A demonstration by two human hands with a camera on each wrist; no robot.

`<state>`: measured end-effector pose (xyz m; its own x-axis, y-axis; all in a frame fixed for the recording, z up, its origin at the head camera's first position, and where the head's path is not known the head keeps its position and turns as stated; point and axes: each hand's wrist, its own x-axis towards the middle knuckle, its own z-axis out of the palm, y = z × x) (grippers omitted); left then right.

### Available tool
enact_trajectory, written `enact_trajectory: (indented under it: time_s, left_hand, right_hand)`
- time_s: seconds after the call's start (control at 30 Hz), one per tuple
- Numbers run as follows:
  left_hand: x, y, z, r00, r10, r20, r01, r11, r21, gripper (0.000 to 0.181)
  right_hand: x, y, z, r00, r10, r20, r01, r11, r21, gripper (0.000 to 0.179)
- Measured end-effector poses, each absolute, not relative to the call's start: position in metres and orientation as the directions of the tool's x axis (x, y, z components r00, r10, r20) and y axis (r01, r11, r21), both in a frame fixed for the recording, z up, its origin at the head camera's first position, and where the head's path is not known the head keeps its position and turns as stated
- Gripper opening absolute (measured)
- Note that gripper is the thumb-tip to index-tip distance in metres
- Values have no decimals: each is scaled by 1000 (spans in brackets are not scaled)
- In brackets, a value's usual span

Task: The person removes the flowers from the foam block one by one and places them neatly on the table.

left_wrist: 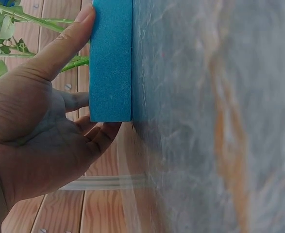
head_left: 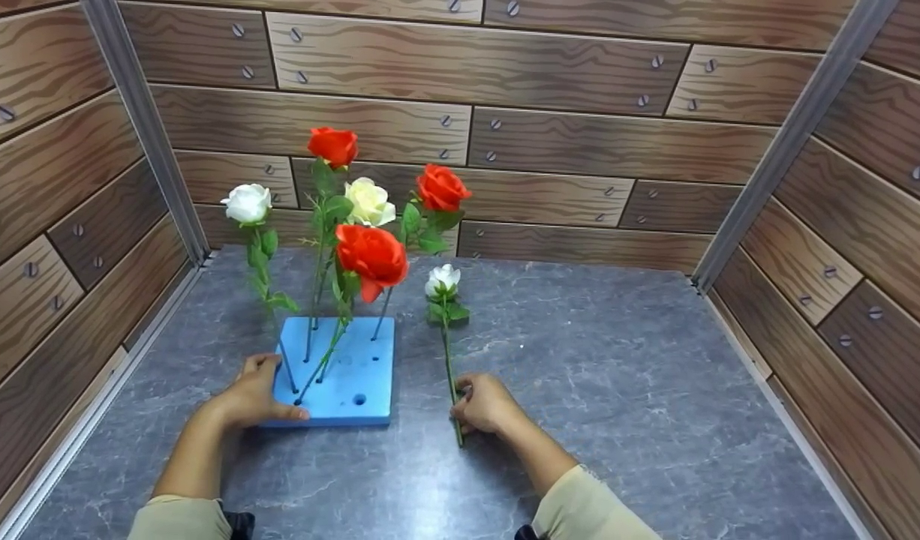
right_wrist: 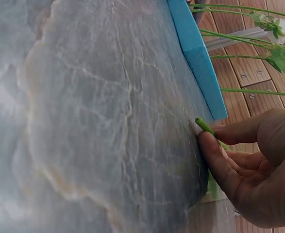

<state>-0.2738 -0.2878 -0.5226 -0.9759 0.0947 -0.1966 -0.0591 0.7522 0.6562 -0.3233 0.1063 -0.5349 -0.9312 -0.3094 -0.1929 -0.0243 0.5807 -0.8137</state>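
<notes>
A blue foam block (head_left: 370, 375) with holes in its top lies on the table. My left hand (head_left: 254, 394) grips its near left corner, the thumb along the top edge and the fingers at the side. Stems of three red roses (head_left: 372, 255), one pale yellow rose (head_left: 369, 201) and one white rose (head_left: 248, 203) stand in the block. Right of it, another white rose (head_left: 443, 281) lies with its bloom pointing away. My right hand (head_left: 486, 405) pinches that rose's green stem (right_wrist: 204, 125) near the cut end, between thumb and fingers, close over the table.
The grey marbled table (head_left: 617, 375) is bounded by wood-patterned walls (head_left: 475, 60) at the back and both sides. Metal posts (head_left: 783, 142) stand in the back corners. A larger hole (head_left: 359, 400) and a smaller one (head_left: 376, 358) show in the block's right half.
</notes>
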Motion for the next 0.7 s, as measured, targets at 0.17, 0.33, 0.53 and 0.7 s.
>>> enact_trajectory:
  time_s: [0.17, 0.33, 0.53, 0.7]
  left_hand:
    - [-274, -288, -525, -977, 98, -190, -54, 745, 665, 131]
    - [-274, -288, -525, -975, 98, -198, -64, 731, 679, 132]
    - [-274, -288, -525, -977, 83, -198, -77, 724, 686, 132]
    - [-274, -287, -526, -975, 73, -210, -99, 701, 706, 131]
  right_hand:
    - [-321, 103, -534, -939, -295, -176, -55, 635, -770, 53]
    - [-319, 101, -535, -946, -291, -142, -90, 658, -747, 52]
    - [-319, 100, -535, -945, -299, -130, -115, 678, -726, 52]
    - [-323, 101, -531, -943, -302, -139, -119, 698, -706, 49]
